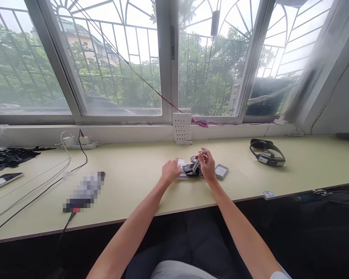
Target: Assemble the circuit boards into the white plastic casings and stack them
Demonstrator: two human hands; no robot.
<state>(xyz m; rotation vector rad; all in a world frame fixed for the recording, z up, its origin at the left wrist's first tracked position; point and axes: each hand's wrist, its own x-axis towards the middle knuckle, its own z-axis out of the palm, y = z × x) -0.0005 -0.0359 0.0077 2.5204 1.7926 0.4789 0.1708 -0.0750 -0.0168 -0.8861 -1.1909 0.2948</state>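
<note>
Across the frame's middle, a table (pixel 128 193) runs below the window (pixel 169 77). At centre, a small pile (pixel 189 169) lies between left hand (pixel 171 170) and right hand (pixel 207 164), a case (pixel 221 171) just right, a block (pixel 182 130) behind. Centre right lies a headset (pixel 268 158); centre left, a power strip (pixel 83 146).

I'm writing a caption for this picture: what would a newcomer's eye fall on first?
Most likely the right hand, mid-table, pinching a slim greyish item by some black card-like pieces, with the left hand close beside them on the left. Next might come the black head-strap device farther right on the pale table, then the bright windows behind it.
</note>
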